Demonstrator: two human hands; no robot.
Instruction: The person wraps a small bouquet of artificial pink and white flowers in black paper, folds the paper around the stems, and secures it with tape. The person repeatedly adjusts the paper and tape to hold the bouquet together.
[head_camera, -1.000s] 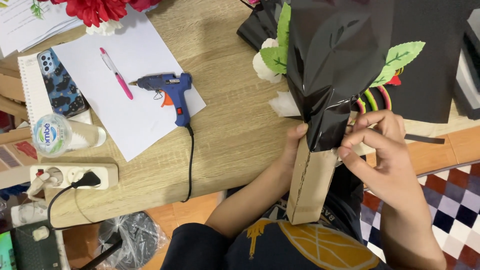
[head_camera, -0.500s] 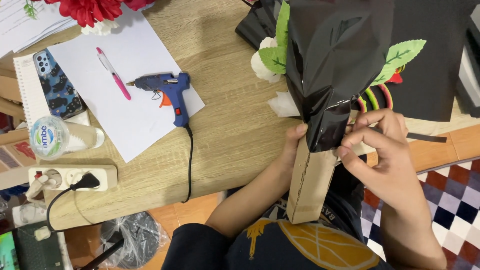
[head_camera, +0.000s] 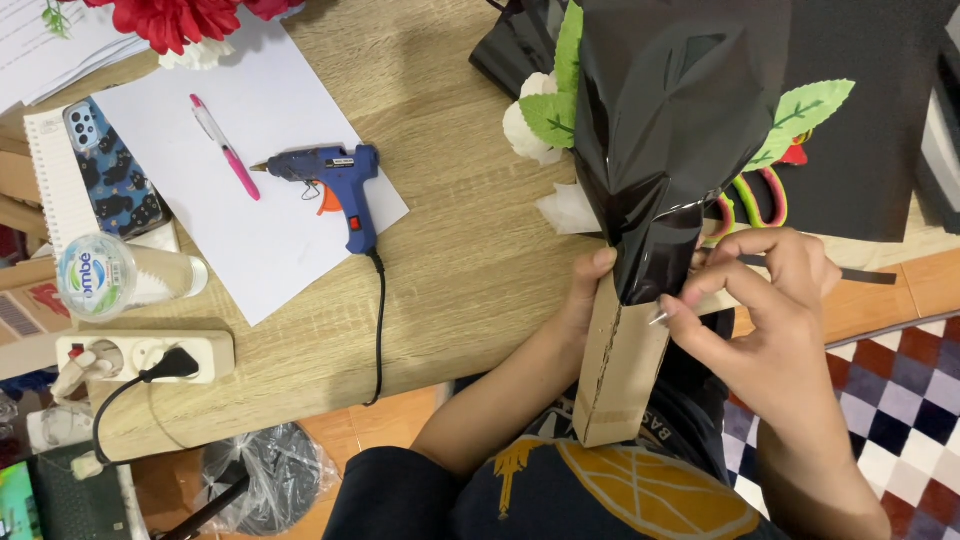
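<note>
A bouquet wrapped in glossy black paper (head_camera: 675, 130) stands on a brown cardboard tube handle (head_camera: 618, 370) over the table's near edge. My left hand (head_camera: 583, 300) grips the tube's top from behind, mostly hidden by it. My right hand (head_camera: 762, 310) pinches the black wrap's lower edge where it meets the tube, with a small thin piece at the fingertips. Green leaves (head_camera: 800, 115) and a white flower (head_camera: 525, 125) stick out from the wrap.
A blue glue gun (head_camera: 335, 180) with a black cord lies on white paper (head_camera: 250, 200) beside a pink pen (head_camera: 225, 145). A phone (head_camera: 110, 170), a capped water cup (head_camera: 95, 280) and a power strip (head_camera: 140, 355) sit left. Red flowers (head_camera: 180, 20) and black sheets (head_camera: 870, 120) lie behind.
The bouquet and both hands have stayed almost still. My right fingers shifted slightly along the lower edge of the black wrap.
</note>
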